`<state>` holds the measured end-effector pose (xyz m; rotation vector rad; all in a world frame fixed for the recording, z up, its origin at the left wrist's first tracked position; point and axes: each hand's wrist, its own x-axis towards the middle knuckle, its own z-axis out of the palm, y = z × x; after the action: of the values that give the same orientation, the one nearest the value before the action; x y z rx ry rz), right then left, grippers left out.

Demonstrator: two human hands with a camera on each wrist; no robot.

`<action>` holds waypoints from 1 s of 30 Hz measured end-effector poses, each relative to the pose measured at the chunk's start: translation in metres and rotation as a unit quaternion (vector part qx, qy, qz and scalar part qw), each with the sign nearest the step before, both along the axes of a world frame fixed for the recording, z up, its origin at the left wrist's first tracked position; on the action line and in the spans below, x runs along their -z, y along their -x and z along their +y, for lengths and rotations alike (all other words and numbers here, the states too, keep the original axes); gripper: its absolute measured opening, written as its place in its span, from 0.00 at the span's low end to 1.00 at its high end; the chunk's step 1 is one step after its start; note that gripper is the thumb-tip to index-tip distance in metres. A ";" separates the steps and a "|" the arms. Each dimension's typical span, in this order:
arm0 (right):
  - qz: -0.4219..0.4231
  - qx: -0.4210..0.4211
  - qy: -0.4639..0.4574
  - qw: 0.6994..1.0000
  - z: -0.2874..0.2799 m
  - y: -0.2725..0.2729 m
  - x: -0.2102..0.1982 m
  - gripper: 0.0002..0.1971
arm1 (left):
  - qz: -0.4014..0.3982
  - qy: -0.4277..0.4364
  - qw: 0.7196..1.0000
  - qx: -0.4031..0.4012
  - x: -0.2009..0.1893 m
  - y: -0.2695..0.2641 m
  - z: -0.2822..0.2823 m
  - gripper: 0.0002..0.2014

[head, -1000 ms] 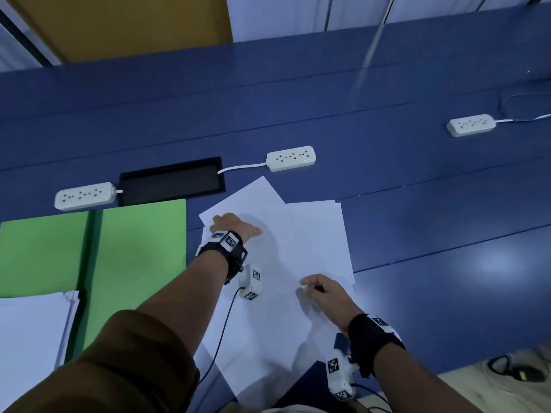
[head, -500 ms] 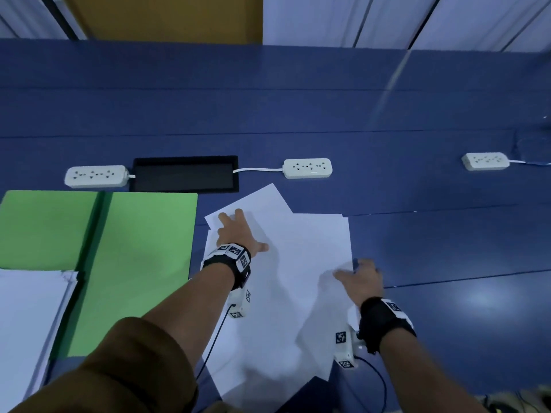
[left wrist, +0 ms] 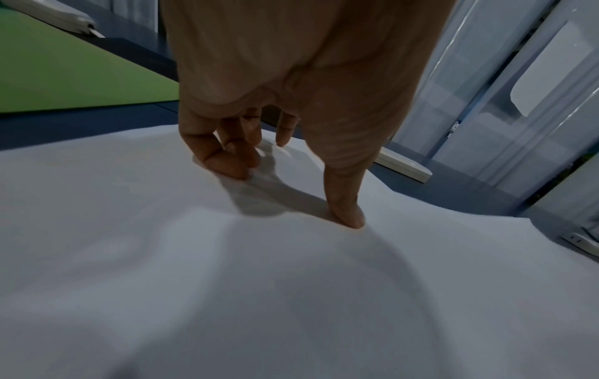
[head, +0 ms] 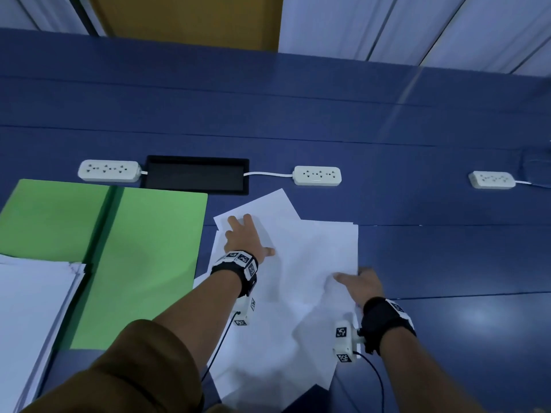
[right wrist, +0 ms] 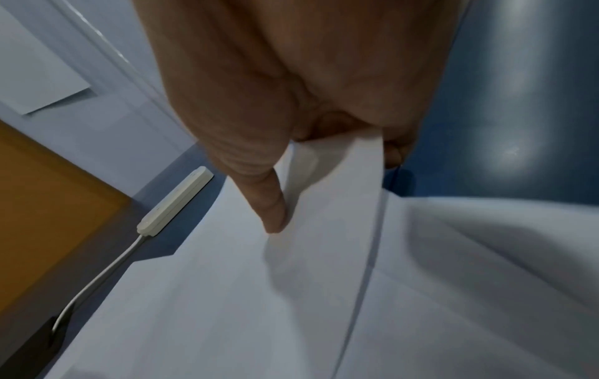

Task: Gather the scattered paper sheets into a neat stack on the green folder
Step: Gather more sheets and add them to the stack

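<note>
Left hand (head: 245, 237) flat on the loose paper sheets (head: 301, 281), fingers spread and fairly straight, tips and thumb pressing down on the top sheet, nothing gripped; wrist view confirms fingertips (left wrist: 348, 218) on paper. Right hand (head: 362, 283) at the right edge of the same pile: thumb on top, other fingers tucked under the edge, so it pinches a sheet or two, and the paper buckles up beside it. Sheets are overlapped and skewed, lying on the blue table (head: 447, 257) just right of the green folder (head: 143, 248), not on it. Folder lies open and flat; a separate neat white stack (head: 32, 311) covers its near-left part. Beyond the folder: a black inset panel (head: 196, 175) and three white power strips (head: 317, 175) in a row.
</note>
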<state>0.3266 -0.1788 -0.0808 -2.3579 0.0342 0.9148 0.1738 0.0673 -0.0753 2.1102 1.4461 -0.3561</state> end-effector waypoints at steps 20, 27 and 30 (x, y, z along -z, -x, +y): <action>-0.214 -0.004 -0.204 0.955 -0.033 0.064 -0.071 0.09 | -0.262 0.067 0.962 0.044 -0.068 0.077 -0.002 0.22; -0.153 -0.102 -0.322 0.929 -0.066 0.078 -0.153 0.25 | -0.277 -0.053 0.905 0.319 -0.164 0.085 -0.030 0.54; -0.105 -0.163 -0.341 0.920 -0.066 0.072 -0.196 0.21 | -0.235 0.031 0.881 0.409 -0.187 0.088 -0.059 0.51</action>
<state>0.2545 -0.2446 0.1152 -1.8024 -0.6759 0.6634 0.0862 0.0082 0.1117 2.4335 0.2185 -0.1602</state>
